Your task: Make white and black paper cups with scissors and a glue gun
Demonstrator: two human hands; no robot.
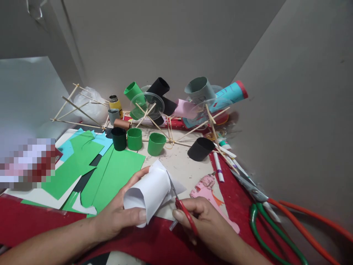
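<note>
My left hand (118,215) grips a curled sheet of white paper (150,191), thumb on the near edge and fingers behind it. My right hand (205,217) is closed around small red-handled scissors (182,206), whose blades reach up into the paper's right edge. Both hands hover low over a red mat (154,243) at the near side of the work surface.
Green and blue paper sheets (110,176) lie left. Behind stand green and dark paper cups (135,139), a black cup (200,148), stick-and-cup wheel models (150,101), a glue bottle (116,104). A pink glue gun (205,189), markers (219,167) and large orange-green shears (264,206) lie right.
</note>
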